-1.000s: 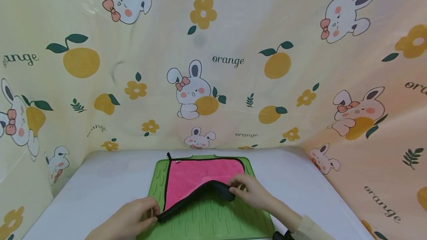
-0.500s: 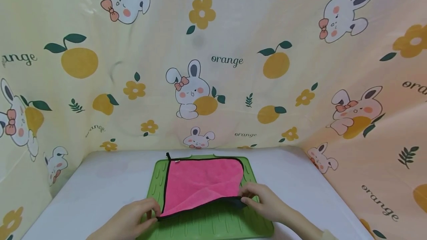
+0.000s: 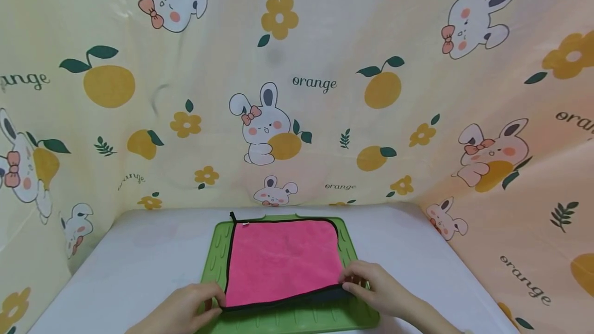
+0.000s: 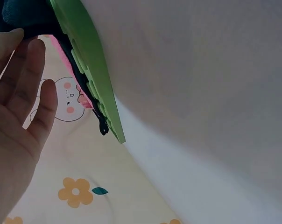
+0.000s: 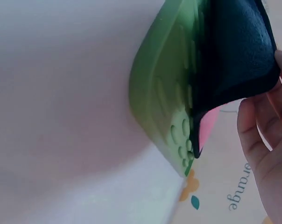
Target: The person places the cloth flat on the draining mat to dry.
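Observation:
A pink cloth (image 3: 283, 262) with black edging lies over a green ribbed board (image 3: 297, 321), its near edge lifted a little. My left hand (image 3: 192, 305) pinches the near left corner between thumb and fingers. At the near right corner, my right hand (image 3: 378, 287) pinches the edging. The dark blue-green underside of the cloth (image 5: 239, 46) shows in the right wrist view, raised off the board. The left wrist view also has the lifted dark corner at my left fingertips. A small black loop (image 4: 103, 127) sticks out at the far left corner.
Beneath the board is a white tabletop (image 3: 139, 256), reaching out on both sides. A pale yellow printed sheet (image 3: 315, 133) with rabbits, oranges and flowers hangs behind the table and along both sides.
My right hand has drawn the near right corner towards me and to the right, and the folded-up near edge has straightened out. My left hand stays at its corner.

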The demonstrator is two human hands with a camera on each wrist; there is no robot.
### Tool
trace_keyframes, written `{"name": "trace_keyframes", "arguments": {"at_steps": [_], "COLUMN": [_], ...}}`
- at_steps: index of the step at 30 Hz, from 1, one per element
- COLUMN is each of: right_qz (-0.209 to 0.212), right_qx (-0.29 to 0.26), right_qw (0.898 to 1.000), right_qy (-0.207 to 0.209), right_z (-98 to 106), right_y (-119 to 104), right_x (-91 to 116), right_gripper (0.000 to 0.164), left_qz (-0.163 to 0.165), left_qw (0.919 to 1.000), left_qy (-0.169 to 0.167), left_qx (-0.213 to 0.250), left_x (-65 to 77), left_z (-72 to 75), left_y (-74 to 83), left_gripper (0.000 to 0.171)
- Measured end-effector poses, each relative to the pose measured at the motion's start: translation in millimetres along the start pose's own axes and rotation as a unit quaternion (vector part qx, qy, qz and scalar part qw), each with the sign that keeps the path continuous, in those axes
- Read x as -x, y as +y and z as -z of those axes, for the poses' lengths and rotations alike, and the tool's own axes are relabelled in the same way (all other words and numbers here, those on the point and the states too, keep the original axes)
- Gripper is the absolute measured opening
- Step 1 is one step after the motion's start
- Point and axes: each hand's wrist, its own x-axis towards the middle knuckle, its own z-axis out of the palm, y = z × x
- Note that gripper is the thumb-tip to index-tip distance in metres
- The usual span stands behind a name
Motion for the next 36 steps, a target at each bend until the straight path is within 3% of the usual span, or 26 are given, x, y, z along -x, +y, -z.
{"name": "trace_keyframes", "arguments": {"at_steps": [9, 16, 21, 24, 36], "right_qz": [-0.002, -0.006, -0.046, -0.059, -0.04], "right_qx": [-0.038, -0.029, -0.045, -0.045, -0.016], "right_qw": [0.998, 0.995, 0.989, 0.987, 0.991], "right_qy": [-0.055, -0.099, -0.136, -0.141, -0.129], "right_z": [-6, -11, -14, -15, -15], "right_y": [7, 11, 13, 15, 17], "right_x": [14, 22, 24, 26, 28], "right_gripper": [0.011, 0.011, 0.009, 0.01, 0.008], "left_qz": [-0.063, -0.079, -0.093, -0.097, -0.092], "left_qw": [0.9979, 0.9965, 0.9949, 0.9943, 0.9946], "left_qy": [-0.003, -0.008, -0.023, -0.03, -0.049], "left_qx": [-0.015, -0.028, -0.032, -0.031, 0.003], "left_x": [-0.3, 0.6, 0.6, 0.8, -0.9], "left_z": [-3.0, -6.3, -12.8, -17.1, -20.1], "left_y": [-6.8, -8.8, -9.3, -9.8, -7.8], "left_gripper": [0.014, 0.013, 0.012, 0.009, 0.005]}}
